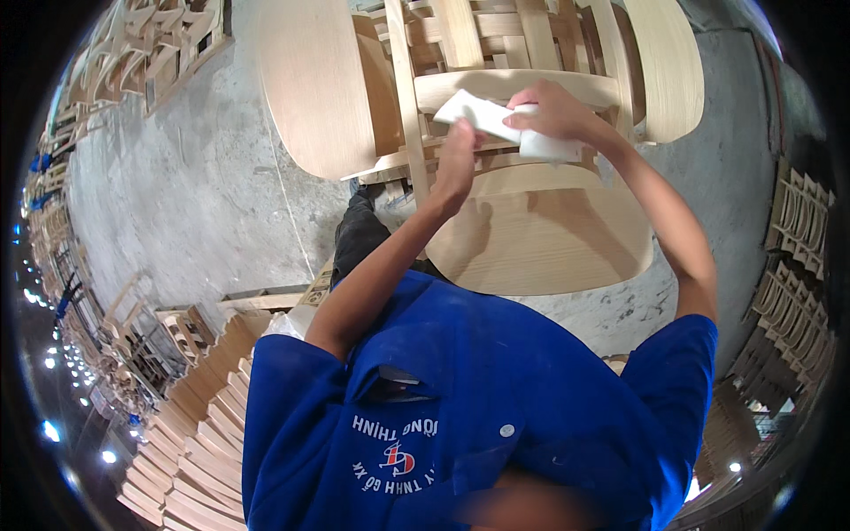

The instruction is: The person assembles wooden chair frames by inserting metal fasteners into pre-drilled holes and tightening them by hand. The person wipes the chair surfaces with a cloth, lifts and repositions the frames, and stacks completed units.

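A soft white strip [482, 115] stretches between my two hands, above the pale wooden chair frame. It joins a thicker, roll-like white piece [551, 147] under my right hand; whether it is paper or thin foam I cannot tell. My right hand [560, 113] is closed around this white material. The fingers of my left hand [457, 159] pinch the strip's lower edge, slightly blurred. Below them lies a rounded wooden seat panel [540, 239], with shadows of my hands on it. A curved wooden rail [522, 86] of the frame runs just behind the strip.
Large rounded panels flank the frame, one at left [314, 88] and one at right [668, 71]. Stacked curved wooden parts [199, 451] lie at the lower left. More chair parts stand in racks [797, 310] on the right and in piles [150, 44] at the far left.
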Tool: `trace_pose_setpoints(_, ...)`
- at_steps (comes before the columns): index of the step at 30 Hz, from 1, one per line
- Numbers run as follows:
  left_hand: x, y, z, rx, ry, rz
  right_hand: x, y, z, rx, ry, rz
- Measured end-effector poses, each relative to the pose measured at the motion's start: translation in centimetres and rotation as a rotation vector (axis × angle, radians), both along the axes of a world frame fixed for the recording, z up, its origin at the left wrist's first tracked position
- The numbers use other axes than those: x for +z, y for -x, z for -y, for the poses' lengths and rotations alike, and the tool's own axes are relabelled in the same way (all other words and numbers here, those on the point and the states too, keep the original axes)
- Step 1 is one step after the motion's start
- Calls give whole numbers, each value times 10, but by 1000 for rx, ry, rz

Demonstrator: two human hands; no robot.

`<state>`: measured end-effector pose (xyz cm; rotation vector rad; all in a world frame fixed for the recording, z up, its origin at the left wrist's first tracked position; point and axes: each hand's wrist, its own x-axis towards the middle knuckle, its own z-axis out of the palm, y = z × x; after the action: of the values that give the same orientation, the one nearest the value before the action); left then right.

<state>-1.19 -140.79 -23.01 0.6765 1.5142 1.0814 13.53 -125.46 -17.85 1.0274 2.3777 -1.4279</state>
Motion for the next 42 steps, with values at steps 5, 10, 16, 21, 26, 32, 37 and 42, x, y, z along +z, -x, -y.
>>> trace_pose_setpoints(5,-3,2,37,-711,69,-495,-109,39,-7,332,85,224)
trace_pose_setpoints(10,17,-8,38,-661,56,-580,-146,79,18,275,50,329)
trace_pose_setpoints(16,17,-13,36,-674,81,-563,-184,104,33,227,129,221)
trace_pose_setpoints(21,18,-2,30,-774,177,-465,-167,101,37,219,8,226)
trace_pose_setpoints(26,8,61,23,-191,-15,-88,-61,121,9,-241,354,-107)
trace_pose_setpoints(32,63,185,-63,21,-263,505,21,208,0,-728,-82,-439)
trace_pose_setpoints(37,70,337,-117,-240,-371,479,56,302,4,-682,-112,-386)
trace_pose_setpoints(42,78,475,-145,-319,-220,470,84,441,-24,-779,-38,-183)
